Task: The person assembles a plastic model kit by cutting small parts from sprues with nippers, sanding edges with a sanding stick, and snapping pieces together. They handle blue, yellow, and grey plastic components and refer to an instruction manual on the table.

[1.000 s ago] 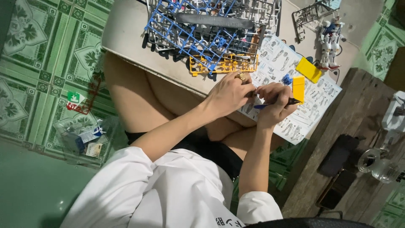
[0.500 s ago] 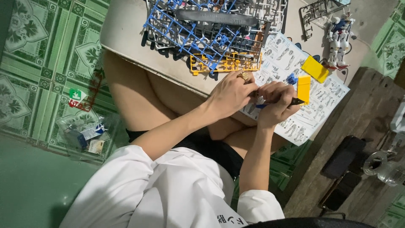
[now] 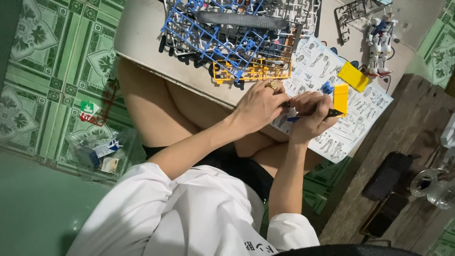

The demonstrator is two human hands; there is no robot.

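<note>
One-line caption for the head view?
Both hands, left hand and right hand, work a dark tool over an instruction sheet.

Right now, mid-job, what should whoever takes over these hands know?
Left hand: fingers curled against the right's; what it pinches is hidden.
Right hand: gripping a slim dark tool over the instruction sheet.
Blue runners and a yellow runner lie on the table; a built white figure sits beyond the sheet.
Left to do: many parts are uncut on the runners.

Slim dark tool point(image 3: 327, 114), seemingly blue-tipped, held level over sheet.
</note>
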